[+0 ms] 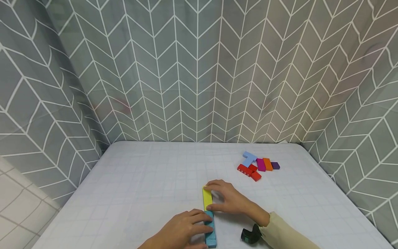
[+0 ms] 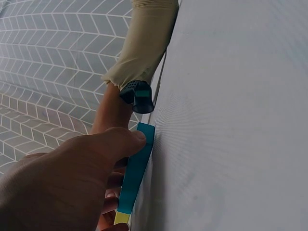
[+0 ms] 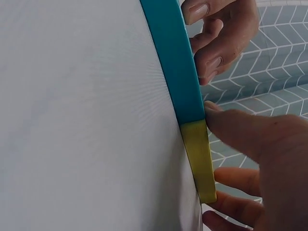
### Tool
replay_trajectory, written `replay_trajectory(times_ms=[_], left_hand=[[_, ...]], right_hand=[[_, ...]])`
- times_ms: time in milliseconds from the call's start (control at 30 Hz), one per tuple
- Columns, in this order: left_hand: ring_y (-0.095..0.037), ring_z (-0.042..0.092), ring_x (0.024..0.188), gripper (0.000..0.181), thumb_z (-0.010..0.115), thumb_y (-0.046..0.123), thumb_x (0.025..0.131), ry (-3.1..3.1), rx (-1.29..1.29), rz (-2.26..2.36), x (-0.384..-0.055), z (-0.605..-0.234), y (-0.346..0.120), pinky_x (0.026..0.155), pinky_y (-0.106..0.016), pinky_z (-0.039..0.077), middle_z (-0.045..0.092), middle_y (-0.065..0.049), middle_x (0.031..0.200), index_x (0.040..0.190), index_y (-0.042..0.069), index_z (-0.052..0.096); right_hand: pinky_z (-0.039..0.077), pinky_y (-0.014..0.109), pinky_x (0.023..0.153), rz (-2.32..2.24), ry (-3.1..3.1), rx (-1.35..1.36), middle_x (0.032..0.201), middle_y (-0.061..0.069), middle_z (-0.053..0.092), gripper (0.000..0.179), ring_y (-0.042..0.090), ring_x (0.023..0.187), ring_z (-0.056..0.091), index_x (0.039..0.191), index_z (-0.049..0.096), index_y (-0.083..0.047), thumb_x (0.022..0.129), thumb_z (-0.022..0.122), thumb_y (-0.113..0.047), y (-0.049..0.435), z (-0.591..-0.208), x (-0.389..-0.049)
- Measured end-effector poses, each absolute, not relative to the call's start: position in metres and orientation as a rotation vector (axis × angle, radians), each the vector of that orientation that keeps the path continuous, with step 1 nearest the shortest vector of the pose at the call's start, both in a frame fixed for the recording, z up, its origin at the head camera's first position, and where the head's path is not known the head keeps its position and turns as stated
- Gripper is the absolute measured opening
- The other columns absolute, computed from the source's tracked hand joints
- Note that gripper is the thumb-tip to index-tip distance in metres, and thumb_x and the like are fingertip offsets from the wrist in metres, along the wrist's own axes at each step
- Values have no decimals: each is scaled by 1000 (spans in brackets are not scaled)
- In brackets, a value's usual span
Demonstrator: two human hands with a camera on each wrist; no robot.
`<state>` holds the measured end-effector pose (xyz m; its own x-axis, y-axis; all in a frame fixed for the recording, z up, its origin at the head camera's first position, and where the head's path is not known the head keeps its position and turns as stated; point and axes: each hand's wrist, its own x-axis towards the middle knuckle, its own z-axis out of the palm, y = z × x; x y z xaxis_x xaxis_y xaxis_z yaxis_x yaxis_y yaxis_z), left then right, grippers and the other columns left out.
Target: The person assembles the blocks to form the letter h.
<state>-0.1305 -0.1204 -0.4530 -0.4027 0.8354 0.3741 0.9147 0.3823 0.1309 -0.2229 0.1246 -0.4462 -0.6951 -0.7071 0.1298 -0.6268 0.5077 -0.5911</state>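
A long teal block [image 1: 210, 238] and a shorter yellow block [image 1: 207, 199] lie end to end on the white table, their ends meeting in the right wrist view. My left hand [image 1: 186, 226] holds the teal block, its thumb [image 2: 130, 139] near one end and its fingers along the block. On the yellow block, my right hand [image 1: 228, 199] has its thumb [image 3: 231, 122] by the seam with the teal block and its fingertips toward the far end. In the left wrist view the yellow block [image 2: 121, 218] shows only in part.
Toward the back right lie a light blue block [image 1: 249, 158], red blocks [image 1: 244, 170], a magenta block [image 1: 261, 165], an orange block [image 1: 267, 164] and a dark purple block [image 1: 275, 165]. A black wrist device [image 1: 251, 235] sits at the right cuff. Patterned curtains [image 1: 199, 86] surround the table [image 1: 140, 180].
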Motion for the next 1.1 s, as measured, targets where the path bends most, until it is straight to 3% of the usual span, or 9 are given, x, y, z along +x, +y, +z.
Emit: replay_trajectory(times_ms=[1100], left_hand=[[-10,54,128,37,60,47,106,-2468,-1564,-442,-132,-452,-119,96,-24,51,62,6,137,130,22,73]], right_hand=[[34,68,109,-967,2625,-1210,146,4,57,62,29,137,46,143,63,-15,91,79,-46,125,-450,-222]])
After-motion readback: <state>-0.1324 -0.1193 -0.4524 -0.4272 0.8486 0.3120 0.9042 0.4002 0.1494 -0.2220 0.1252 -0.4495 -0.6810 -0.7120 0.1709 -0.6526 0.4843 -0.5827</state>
